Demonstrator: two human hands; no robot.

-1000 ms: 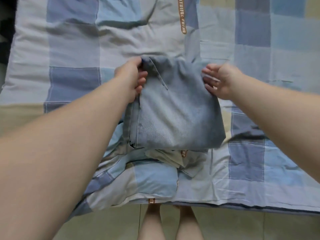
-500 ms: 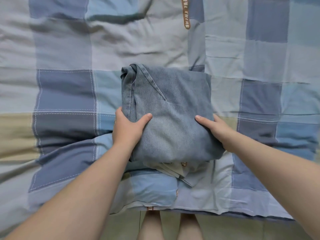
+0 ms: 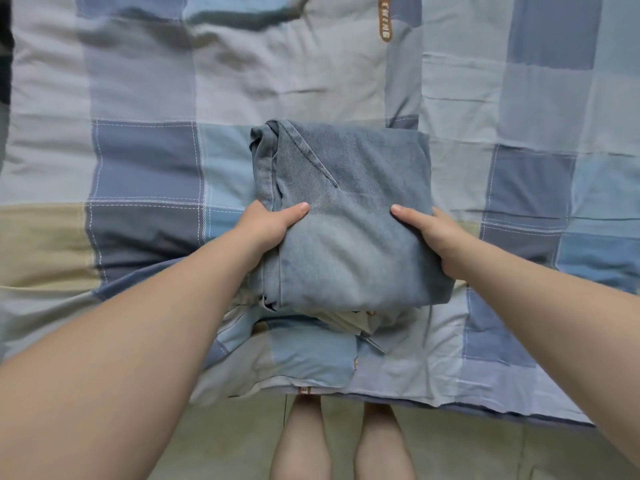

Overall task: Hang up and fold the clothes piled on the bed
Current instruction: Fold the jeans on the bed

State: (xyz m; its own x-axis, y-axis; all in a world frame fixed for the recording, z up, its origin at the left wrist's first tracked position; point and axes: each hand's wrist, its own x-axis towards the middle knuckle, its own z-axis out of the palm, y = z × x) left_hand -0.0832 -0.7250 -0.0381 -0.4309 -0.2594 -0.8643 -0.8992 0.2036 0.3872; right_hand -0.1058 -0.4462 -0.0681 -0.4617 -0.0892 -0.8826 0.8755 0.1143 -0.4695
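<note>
A folded pair of light blue jeans (image 3: pixel 349 209) lies in a thick rectangular stack on the bed (image 3: pixel 145 161), near its front edge. My left hand (image 3: pixel 268 225) grips the stack's left side, thumb on top and fingers tucked underneath. On the right side my right hand (image 3: pixel 427 233) holds it the same way. A cream-coloured garment (image 3: pixel 349 320) peeks out from under the jeans' near edge.
The bed is covered by a checked quilt in blue, grey and beige with an orange label strip (image 3: pixel 385 26) near the top. Below the bed's front edge (image 3: pixel 381 400) are a pale floor and the person's bare legs (image 3: pixel 343 441).
Both hands moved from the far corners of the jeans to the near sides and took hold with thumbs on top. The camera view shifted closer over the stack.
</note>
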